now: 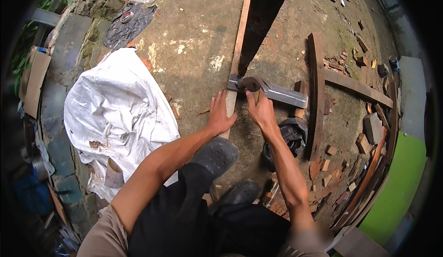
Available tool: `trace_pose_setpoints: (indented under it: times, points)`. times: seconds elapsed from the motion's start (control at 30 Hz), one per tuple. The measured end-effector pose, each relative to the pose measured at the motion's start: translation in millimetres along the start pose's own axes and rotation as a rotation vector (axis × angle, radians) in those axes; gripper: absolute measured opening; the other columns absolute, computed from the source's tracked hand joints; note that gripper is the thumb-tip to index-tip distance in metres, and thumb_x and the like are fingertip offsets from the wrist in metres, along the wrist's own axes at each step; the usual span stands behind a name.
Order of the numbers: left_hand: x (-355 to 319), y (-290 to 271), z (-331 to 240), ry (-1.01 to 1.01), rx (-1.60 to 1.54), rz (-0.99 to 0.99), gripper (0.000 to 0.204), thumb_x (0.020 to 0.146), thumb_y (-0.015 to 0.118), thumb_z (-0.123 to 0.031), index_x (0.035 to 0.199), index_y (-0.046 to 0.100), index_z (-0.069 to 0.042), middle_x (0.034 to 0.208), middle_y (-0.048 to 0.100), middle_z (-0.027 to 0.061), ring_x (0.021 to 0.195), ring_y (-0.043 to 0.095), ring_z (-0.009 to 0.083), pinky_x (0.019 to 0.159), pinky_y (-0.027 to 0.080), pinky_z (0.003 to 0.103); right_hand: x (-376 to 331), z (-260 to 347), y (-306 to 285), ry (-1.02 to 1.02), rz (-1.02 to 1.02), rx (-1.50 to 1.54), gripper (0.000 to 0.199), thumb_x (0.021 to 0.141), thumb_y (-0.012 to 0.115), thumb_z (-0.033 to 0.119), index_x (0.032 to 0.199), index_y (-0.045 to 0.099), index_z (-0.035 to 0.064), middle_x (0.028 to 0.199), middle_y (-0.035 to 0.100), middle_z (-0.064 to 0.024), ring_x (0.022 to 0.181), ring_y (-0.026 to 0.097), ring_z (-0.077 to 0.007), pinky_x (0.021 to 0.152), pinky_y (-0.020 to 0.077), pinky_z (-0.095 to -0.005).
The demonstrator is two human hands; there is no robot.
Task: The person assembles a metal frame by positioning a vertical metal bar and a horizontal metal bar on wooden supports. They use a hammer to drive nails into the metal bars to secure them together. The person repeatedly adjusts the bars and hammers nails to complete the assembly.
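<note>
A long, light wooden plank (230,103) lies lengthwise on the ground in front of me. My left hand (220,118) grips its near part, fingers along the left edge and thumb across to the right. Closed around a hammer's handle is my right hand (261,111). The dark metal hammer head (251,83) is over a grey board (288,97) with a pale line, which crosses the plank. Whether the head touches the board I cannot tell. Just beyond it, a dark post (264,19) rises toward the top of the view.
A white sack (120,114) spreads out at left. Right of me are a black bucket-like container (293,135) and a dark T-shaped timber piece (316,95). Wood offcuts (363,143) and rubble litter the right side. My shoe (216,156) is beside the plank's near end.
</note>
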State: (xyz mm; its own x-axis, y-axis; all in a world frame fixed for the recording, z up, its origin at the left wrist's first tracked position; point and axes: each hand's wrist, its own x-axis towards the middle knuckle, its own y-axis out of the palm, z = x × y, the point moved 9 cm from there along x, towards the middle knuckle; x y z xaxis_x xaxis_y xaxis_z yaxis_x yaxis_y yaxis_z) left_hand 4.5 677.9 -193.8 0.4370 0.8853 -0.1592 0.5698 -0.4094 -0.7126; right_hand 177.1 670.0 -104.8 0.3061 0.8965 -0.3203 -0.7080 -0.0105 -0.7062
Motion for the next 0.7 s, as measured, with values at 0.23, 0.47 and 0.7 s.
trace_pose_setpoints:
  times: [0.23, 0.47, 0.7]
  points:
    - [-3.2, 1.6, 1.4, -0.014, -0.021, 0.024, 0.091, 0.082, 0.066, -0.030, 0.149, 0.019, 0.010, 0.152, 0.028, 0.0322, 0.149, 0.017, 0.0395, 0.123, 0.008, 0.047, -49.5, 58.7, -96.9, -0.517, -0.375, 0.598, 0.034, 0.103, 0.053, 0.032, 0.101, 0.060, -0.0009, 0.066, 0.053, -0.0038, 0.058, 0.051, -0.0142, 0.052, 0.0398, -0.0299]
    - [-7.4, 13.3, 4.2, -0.031, 0.030, 0.057, 0.095, 0.083, 0.068, -0.031, 0.152, 0.014, 0.006, 0.156, 0.025, 0.0275, 0.150, 0.015, 0.0362, 0.123, 0.006, 0.046, -8.6, 28.2, 2.0, -0.208, -0.104, 0.023, 0.036, 0.097, 0.058, 0.031, 0.103, 0.062, -0.0035, 0.074, 0.064, -0.0272, 0.069, 0.062, -0.0467, 0.062, 0.0491, -0.0480]
    - [-7.3, 6.4, 2.9, -0.014, -0.008, 0.016, 0.094, 0.083, 0.068, -0.031, 0.152, 0.015, 0.005, 0.155, 0.026, 0.0274, 0.150, 0.016, 0.0363, 0.123, 0.008, 0.047, -56.9, 99.3, -87.5, -0.566, -0.385, 0.565, 0.041, 0.102, 0.055, 0.039, 0.097, 0.060, -0.0013, 0.064, 0.055, -0.0030, 0.050, 0.048, -0.0150, 0.049, 0.0400, -0.0314]
